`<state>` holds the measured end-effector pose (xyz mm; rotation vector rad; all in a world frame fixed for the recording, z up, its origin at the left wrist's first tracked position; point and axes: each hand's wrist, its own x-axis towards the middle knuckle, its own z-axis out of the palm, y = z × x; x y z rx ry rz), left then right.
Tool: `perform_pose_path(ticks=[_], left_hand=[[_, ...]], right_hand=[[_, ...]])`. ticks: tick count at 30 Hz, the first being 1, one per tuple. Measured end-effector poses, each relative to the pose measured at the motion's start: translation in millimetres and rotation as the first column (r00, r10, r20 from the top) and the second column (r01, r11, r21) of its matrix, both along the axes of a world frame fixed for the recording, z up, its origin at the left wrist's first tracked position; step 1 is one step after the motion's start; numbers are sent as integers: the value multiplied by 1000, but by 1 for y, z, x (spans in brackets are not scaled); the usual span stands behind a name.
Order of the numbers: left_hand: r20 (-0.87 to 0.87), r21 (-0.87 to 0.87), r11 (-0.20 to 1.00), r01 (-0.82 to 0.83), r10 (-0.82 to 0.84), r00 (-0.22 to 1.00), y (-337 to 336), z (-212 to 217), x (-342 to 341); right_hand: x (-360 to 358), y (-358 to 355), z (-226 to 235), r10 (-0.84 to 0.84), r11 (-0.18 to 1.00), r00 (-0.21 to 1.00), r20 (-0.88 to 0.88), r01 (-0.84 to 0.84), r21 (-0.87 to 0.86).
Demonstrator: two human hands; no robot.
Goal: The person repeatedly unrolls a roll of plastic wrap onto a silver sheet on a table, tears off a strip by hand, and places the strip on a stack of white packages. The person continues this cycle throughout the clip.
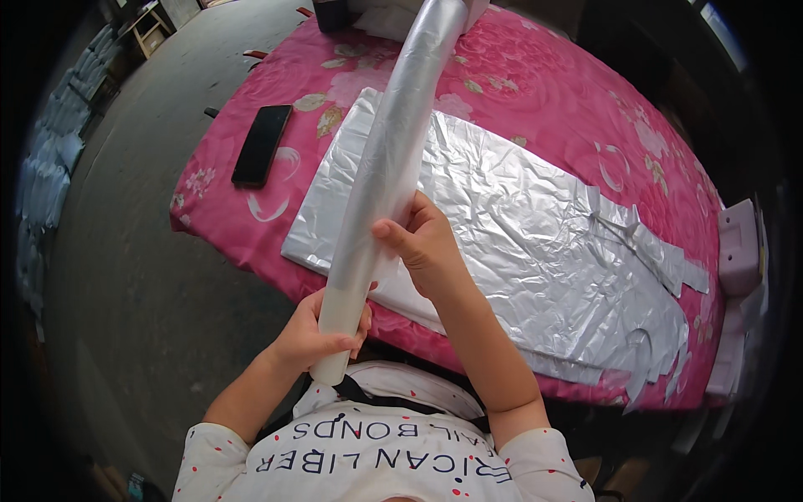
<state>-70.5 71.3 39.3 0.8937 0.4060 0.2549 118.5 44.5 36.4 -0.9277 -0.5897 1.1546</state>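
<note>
Long, narrow roll of clear, glossy plastic film (389, 159) held aslant above the surface draped in pink floral cloth (544, 84); far end meets the top edge of view. Left hand (330, 335) wrapped round the near, milky end; right hand (422, 243) grips the middle, thumb on top. Hands apart from each other, both closed on the roll.

Progress, as judged: film looks wound into a smooth tube, so rolling seems largely done; roll not yet set down. Flat pile of crinkled silver plastic sheets (519, 243) lies beneath, strips trailing at its right end; whether it needs handling, cannot tell.

Containers: dark, bucket-like vessel (332, 15) at the surface's far edge, cut off by the frame; contents not visible.
</note>
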Motion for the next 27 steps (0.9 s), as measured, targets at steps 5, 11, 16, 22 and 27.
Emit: perform_pose_path(ticks=[5,11,16,22,27], left_hand=[[-70,40,996,-86,88,994,-4,-1,3],[69,-90,993,82,-76,995,-8,1,4],[199,-253,953,167,-118,973,-16,-6,9],[572,-523,665,533,-190,798,-19,-51,8],[26,-279,934,221,-223,975,-4,-14,22]], right_hand=[[8,-23,-7,119,991,992,-40,-121,-48],[7,-34,1,213,977,968,-129,-211,30],[4,-47,11,293,954,952,-86,-286,88],[2,-51,17,368,929,929,30,-366,-46],[-3,-64,10,272,930,942,196,-205,-305]])
